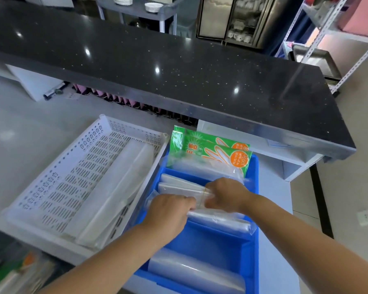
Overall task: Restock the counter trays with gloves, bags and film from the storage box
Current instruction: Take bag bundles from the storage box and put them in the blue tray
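Note:
A blue divided tray sits on the light counter in front of me. Its far compartment holds green glove packs standing upright. In the middle compartment lie bundles of clear plastic bags; my left hand and my right hand both grip one bundle, fingers closed around it near a thin rubber band. A roll of clear film lies in the near compartment. To the left, a white perforated basket holds long clear film rolls.
A black speckled raised countertop runs across behind the trays. Pink and black items line the gap under it. Packaged supplies show at the bottom left. A metal shelf rack stands at the far right.

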Available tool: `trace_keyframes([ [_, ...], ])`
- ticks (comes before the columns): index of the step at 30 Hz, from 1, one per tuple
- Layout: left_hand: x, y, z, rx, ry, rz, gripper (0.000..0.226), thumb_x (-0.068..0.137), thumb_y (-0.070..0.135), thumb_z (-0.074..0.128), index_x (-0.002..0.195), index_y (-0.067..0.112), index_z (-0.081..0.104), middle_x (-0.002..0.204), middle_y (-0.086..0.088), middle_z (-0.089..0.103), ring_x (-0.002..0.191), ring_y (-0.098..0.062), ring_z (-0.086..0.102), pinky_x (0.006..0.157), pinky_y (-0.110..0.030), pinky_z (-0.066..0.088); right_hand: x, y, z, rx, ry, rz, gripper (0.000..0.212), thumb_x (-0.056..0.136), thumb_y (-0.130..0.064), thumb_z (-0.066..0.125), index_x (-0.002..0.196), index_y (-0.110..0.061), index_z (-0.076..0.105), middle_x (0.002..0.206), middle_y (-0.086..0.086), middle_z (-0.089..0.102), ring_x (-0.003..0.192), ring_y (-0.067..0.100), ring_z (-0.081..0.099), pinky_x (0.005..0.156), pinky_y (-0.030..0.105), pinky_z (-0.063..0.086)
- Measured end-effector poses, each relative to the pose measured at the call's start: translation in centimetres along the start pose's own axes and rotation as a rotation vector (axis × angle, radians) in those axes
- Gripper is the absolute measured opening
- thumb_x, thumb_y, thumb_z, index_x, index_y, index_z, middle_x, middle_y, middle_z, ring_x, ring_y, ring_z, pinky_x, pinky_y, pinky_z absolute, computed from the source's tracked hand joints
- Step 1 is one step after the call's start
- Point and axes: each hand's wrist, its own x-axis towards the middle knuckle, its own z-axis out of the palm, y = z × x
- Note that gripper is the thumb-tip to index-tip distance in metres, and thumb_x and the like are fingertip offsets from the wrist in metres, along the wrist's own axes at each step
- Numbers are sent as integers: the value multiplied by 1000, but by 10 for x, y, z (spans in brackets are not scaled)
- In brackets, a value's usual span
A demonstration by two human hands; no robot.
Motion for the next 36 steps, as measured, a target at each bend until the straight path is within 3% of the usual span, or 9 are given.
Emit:
trace_keyframes([
  [3,13,1,-2,-36,-128,-52,8,81,13,55,85,18,59,80,-6,66,66,-24,51,51,-26,28,3,0,0,-64,4,2,26,81,-41,59,97,-20,61,101,4,67,95,26,60,71,33,46],
  [7,28,3,-8,-40,-278,-83,8,83,13,55,88,17,59,85,-9,64,73,-26,52,55,-27,35,1,3,-2,-22,-42,-10,24,83,-37,60,100,-20,60,106,4,67,97,25,60,80,35,49],
  [11,30,1,-9,-47,-275,-49,11,80,14,54,88,20,60,77,-4,59,72,-26,52,54,-28,34,1,7,-1,55,-104,-9,19,82,-34,60,96,-22,61,100,3,67,92,23,60,76,33,48],
  [16,33,-1,2,-38,-279,-93,11,82,11,54,90,16,60,87,-8,66,83,-29,60,56,-27,37,-1,4,4,78,-21,53,20,83,-36,61,97,-21,61,100,3,68,90,22,61,74,31,49],
  [20,36,-3,7,-39,-259,-44,10,83,9,50,83,15,58,82,-6,61,83,-29,59,48,-27,26,-17,8,-1,-37,185,76,27,83,-35,62,109,-25,61,104,1,69,91,26,64,71,34,51],
  [23,37,-5,12,-6,-231,38,15,81,3,47,86,12,58,94,-7,62,90,-28,56,54,-29,28,-35,4,1,-84,470,-29,18,80,-27,67,96,-19,69,91,3,72,82,29,66,62,36,54],
  [27,40,-11,16,-57,-275,100,13,82,8,49,93,11,56,102,-8,58,98,-27,51,66,-30,31,-51,0,18,-25,251,10,29,85,-45,55,102,-23,63,99,0,68,92,25,61,74,35,50],
  [30,43,-27,5,-122,-319,45,22,83,18,53,104,16,53,112,-1,57,104,-23,52,73,-32,39,-54,4,24,-8,182,71,25,83,-43,53,93,-21,60,98,1,66,90,25,60,72,32,47],
  [36,45,-36,-5,140,-316,24,20,85,8,50,104,12,56,110,-4,61,99,-28,57,70,-33,44,-50,4,23,-2,147,130,23,82,-40,56,84,-17,60,93,5,68,85,28,60,72,33,48],
])
